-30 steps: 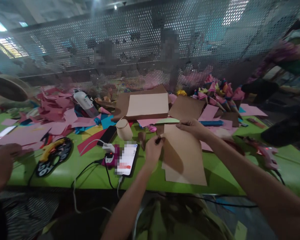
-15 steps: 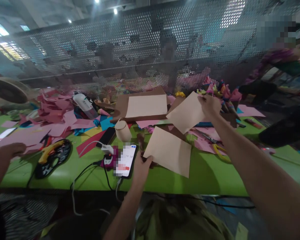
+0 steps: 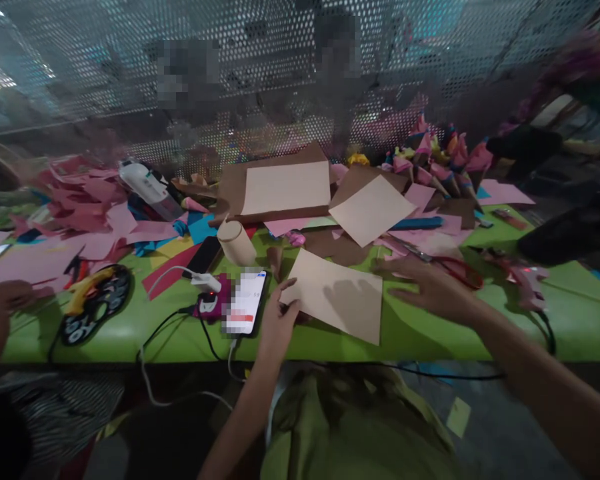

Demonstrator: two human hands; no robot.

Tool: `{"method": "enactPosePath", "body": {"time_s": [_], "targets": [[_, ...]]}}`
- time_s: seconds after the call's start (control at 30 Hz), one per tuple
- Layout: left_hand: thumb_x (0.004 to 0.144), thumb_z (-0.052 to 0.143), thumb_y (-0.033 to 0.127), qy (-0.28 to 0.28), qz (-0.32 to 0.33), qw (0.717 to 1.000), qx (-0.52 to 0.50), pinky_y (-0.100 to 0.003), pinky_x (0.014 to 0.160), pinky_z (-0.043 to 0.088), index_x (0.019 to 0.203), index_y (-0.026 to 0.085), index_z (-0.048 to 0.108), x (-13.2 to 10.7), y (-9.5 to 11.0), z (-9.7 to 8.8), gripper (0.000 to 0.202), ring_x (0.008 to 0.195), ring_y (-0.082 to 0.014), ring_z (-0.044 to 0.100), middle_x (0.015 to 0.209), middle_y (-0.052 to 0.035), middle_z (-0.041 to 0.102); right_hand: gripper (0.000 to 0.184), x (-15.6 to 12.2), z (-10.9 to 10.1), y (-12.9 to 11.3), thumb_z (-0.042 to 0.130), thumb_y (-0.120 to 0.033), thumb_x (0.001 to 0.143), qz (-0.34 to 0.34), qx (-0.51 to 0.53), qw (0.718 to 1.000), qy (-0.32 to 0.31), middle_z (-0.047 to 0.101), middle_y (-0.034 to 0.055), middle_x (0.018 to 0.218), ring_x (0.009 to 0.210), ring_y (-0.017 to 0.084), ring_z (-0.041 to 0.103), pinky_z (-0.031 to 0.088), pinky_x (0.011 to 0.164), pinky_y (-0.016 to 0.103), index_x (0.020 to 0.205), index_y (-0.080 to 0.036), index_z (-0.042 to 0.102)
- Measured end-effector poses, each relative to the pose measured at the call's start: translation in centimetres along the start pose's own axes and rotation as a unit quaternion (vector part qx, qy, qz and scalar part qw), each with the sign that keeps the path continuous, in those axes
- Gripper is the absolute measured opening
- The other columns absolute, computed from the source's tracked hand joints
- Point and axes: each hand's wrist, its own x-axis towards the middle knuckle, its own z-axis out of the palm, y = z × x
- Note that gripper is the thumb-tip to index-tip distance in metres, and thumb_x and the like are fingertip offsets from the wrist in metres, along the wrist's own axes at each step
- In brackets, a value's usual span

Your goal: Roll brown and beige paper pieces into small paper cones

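A tan paper sheet [image 3: 337, 297] lies on the green table [image 3: 430, 340] in front of me. My left hand [image 3: 279, 320] pinches its left corner, right beside a phone [image 3: 245, 303] on a charging cable. My right hand [image 3: 433, 288] hovers low over the table just right of the sheet, fingers spread and holding nothing. A second tan sheet [image 3: 373, 210] lies farther back on brown card and pink scraps. Scissors with red handles [image 3: 457, 270] lie just beyond my right hand.
A paper roll [image 3: 236, 241], a white bottle [image 3: 145, 187], heaps of pink scraps [image 3: 87, 200] and paper cones [image 3: 435, 167] crowd the back. A brown board with a tan sheet [image 3: 286, 188] sits mid-back. Another person's hand [image 3: 0, 317] rests at left near a yellow-black tool [image 3: 93, 303].
My right hand set the second tan sheet down at the back and came down, empty, beside the near sheet. My left hand kept hold of the near sheet's corner.
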Motion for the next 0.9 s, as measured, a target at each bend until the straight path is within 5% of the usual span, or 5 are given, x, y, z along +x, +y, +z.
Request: {"method": "enactPosePath", "body": {"time_s": [0.13, 0.23, 0.43, 0.63, 0.9], "targets": [[0.085, 0.056, 0.025, -0.019, -0.014, 0.998, 0.061, -0.025, 0.061, 0.051, 0.13, 0.018, 0.059, -0.7, 0.4, -0.1, 0.045, 0.057, -0.0146, 0.064, 0.058, 0.0047, 0.058, 0.062, -4.5, 3.9, -1.8, 0.065, -0.049, 0.088, -0.034, -0.058, 0.993, -0.095, 0.051, 0.0081, 0.154, 0.138, 0.033, 0.052, 0.046, 0.108, 0.054, 0.146, -0.033, 0.052], [0.089, 0.054, 0.025, -0.017, 0.017, 0.984, 0.177, -0.026, 0.06, 0.048, 0.13, 0.02, 0.061, -1.5, 0.7, -0.6, 0.042, 0.058, -0.0154, 0.061, 0.062, 0.0031, 0.059, 0.077, -6.8, 6.0, -2.6, 0.073, -0.048, 0.081, -0.045, -0.101, 0.991, -0.081, 0.044, 0.0094, 0.159, 0.142, 0.035, 0.046, 0.041, 0.111, 0.058, 0.151, -0.032, 0.045], [0.091, 0.063, 0.031, 0.039, 0.171, 0.849, 0.498, -0.04, 0.087, 0.049, 0.132, 0.025, 0.064, -3.9, 1.2, -0.8, 0.041, 0.101, -0.0278, 0.063, 0.109, -0.0109, 0.067, 0.053, -9.6, 8.2, -3.5, 0.059, -0.018, 0.087, -0.037, -0.129, 0.99, 0.036, 0.065, 0.0059, 0.14, 0.124, 0.03, 0.062, 0.048, 0.1, 0.05, 0.139, -0.033, 0.059], [0.083, 0.069, 0.06, -0.264, 0.301, 0.78, 0.481, -0.051, 0.113, 0.036, 0.145, 0.029, 0.051, -5.7, 0.4, 1.6, 0.072, 0.136, -0.0317, 0.048, 0.148, -0.0119, 0.054, 0.048, -9.9, 8.5, -4.1, 0.053, -0.008, 0.086, -0.056, -0.075, 0.989, 0.113, 0.077, 0.0043, 0.115, 0.105, 0.024, 0.069, 0.048, 0.091, 0.043, 0.126, -0.03, 0.066], [0.088, 0.068, 0.016, -0.172, 0.296, 0.818, 0.462, -0.044, 0.097, 0.046, 0.105, 0.026, 0.073, -6.2, -0.3, 3.3, 0.02, 0.11, -0.0242, 0.061, 0.115, -0.0064, 0.069, 0.028, -9.5, 7.3, -3.3, 0.061, -0.019, 0.092, -0.017, -0.047, 0.987, 0.152, 0.078, 0.0044, 0.109, 0.098, 0.024, 0.07, 0.049, 0.084, 0.041, 0.118, -0.027, 0.066]]}}
